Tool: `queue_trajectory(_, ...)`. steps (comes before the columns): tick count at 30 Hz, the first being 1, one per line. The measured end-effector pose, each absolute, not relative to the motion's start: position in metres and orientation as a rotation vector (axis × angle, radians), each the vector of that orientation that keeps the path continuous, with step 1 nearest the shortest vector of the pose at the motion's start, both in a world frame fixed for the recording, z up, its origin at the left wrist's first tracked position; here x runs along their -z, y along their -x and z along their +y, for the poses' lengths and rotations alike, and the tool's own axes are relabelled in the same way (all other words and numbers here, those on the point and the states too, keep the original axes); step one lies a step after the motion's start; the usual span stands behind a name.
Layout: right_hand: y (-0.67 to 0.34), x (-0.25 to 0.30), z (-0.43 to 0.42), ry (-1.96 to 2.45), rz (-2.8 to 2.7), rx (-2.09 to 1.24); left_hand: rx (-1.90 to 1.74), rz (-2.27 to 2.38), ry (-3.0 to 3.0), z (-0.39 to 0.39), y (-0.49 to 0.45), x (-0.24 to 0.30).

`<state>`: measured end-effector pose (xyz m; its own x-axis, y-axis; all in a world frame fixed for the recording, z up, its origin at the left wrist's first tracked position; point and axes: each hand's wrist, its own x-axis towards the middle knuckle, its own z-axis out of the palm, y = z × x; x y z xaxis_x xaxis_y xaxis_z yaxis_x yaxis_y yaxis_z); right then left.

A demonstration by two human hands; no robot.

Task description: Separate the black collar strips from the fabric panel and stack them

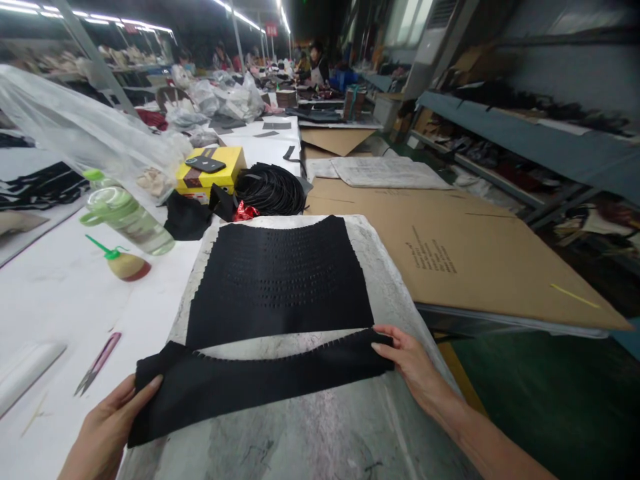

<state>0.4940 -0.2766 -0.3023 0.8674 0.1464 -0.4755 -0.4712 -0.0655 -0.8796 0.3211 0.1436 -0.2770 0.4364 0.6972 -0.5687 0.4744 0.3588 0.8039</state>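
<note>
Between my two hands stretches a long black strip of material [260,383], its upper edge curved and lined with small slits. My left hand [113,417] pinches its left end, thumb on top. At the right end, my right hand [400,357] grips the corner between thumb and fingers. Just beyond lies a larger black panel [280,280] with rows of small punched slits and notched sides. Both pieces are over a grey, stained work board [310,433]; whether the strip touches the board is hard to tell.
To the left are pink-handled thread snips [100,360], an oil bottle with green spout [125,265] and a water bottle [127,217]. Behind stand a yellow box [213,173] with a phone [205,164] and coiled black cords [273,190]. Cardboard [480,260] covers the right side.
</note>
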Motion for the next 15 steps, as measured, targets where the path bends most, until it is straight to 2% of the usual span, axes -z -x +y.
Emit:
queue_trajectory(8, -0.513, 0.307, -0.277, 1.697, 0.156, -0.397, -0.265, 1.170, -1.312, 0.144, -0.341, 0.276)
queue_trajectory(15, -0.575, 0.314, -0.265, 1.999, 0.023, -0.181, -0.252, 1.140, -1.512, 0.157, -0.379, 0.288)
